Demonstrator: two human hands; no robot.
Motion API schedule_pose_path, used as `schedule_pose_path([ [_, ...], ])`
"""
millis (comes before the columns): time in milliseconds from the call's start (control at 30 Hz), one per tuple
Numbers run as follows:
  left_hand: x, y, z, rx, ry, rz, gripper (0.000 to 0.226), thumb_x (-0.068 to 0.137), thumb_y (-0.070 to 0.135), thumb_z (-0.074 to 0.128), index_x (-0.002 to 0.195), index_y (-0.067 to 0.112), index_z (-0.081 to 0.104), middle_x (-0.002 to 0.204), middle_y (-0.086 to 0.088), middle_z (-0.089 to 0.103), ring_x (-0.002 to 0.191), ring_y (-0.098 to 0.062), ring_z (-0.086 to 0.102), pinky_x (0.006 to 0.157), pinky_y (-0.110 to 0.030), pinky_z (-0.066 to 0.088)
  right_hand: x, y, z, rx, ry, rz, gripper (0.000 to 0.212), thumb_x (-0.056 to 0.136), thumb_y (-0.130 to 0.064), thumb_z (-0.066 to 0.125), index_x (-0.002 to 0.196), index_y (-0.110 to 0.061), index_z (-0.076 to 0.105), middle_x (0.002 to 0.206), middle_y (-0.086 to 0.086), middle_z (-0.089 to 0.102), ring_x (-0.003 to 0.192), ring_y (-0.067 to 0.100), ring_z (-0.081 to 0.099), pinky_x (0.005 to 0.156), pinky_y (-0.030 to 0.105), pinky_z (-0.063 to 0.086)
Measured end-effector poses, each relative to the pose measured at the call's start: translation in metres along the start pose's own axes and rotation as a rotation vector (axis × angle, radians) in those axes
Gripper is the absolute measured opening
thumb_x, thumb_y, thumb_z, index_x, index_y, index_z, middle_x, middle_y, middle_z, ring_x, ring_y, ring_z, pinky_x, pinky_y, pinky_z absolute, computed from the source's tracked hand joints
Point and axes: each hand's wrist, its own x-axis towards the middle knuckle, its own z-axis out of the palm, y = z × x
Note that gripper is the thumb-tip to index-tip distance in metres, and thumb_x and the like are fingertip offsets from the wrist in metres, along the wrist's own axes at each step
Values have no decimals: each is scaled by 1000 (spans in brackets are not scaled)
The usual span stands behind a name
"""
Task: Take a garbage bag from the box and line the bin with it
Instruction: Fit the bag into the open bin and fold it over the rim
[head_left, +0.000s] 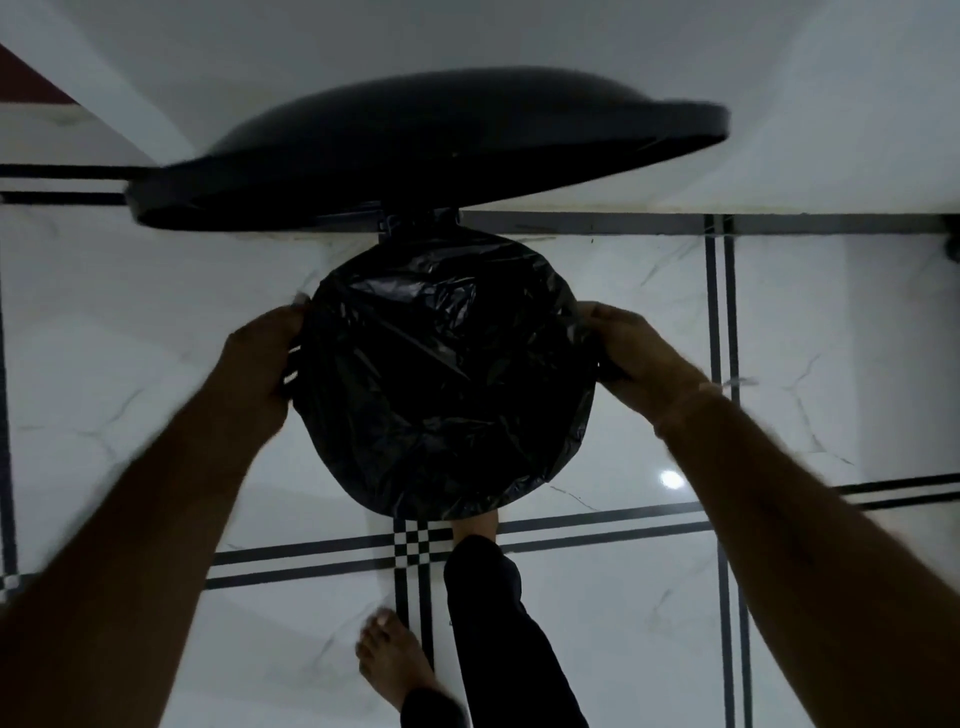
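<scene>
On the white marble-look tiled floor (805, 364), crossed by thin black double stripes, stands a round bin whose mouth is covered by a crinkled, glossy black plastic garbage bag (441, 374). Only the bag shows from above; the bin's own wall is hidden under it. Behind the bin, toward the far edge of the floor where it meets the white wall, the round black domed bin lid (415, 150) stands raised on its hinge, blurred and tilted.

At the bag's left side, the left hand (260, 358) is curled around the edge, fingers closed on the plastic at the rim. On the opposite side, the right hand (639, 353) grips the bag's right edge likewise, thumb on top and fingers wrapped under the fold. Both forearms reach in from the near corners.

At the bin's near edge, one bare foot (475, 527) in a dark trouser leg is tucked against the base, partly hidden beneath the bag. A second bare foot (395, 660) rests flat on the floor nearer the viewer, beside a black-and-white chequered tile crossing (415, 545).
</scene>
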Motion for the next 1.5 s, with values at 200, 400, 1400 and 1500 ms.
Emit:
schedule_pose_path([
  [200, -46, -70, -11, -74, 343, 10, 27, 99, 49, 58, 81, 28, 59, 86, 4, 59, 84, -14, 55, 85, -34, 42, -31, 11, -3, -40, 230, -74, 23, 96, -35, 67, 86, -15, 65, 86, 4, 61, 77, 13, 51, 65, 27, 36],
  [400, -77, -110, 0, -482, 69, -293, 39, 98, 50, 52, 124, 23, 67, 115, 3, 75, 114, -16, 66, 90, -35, 52, -61, 20, 16, 33, 353, -18, 56, 96, -59, 55, 102, -5, 68, 87, 6, 69, 68, 16, 61, 55, 25, 43],
  [1400, -57, -139, 1, -747, -9, -308, 45, 103, 46, 48, 96, 18, 82, 106, -4, 80, 101, -22, 76, 79, -39, 64, -56, 88, 37, 686, 274, 345, 21, 103, -13, 56, 88, -4, 68, 72, 9, 75, 57, 18, 74, 49, 24, 59],
  [1500, -46, -140, 5, -704, 28, -346, 31, 108, 35, 48, 110, 15, 71, 101, -6, 80, 102, -22, 72, 67, -34, 63, -44, 95, 44, 600, 301, 309, 24, 100, -3, 52, 83, -3, 68, 74, 11, 72, 53, 18, 72, 48, 23, 59],
])
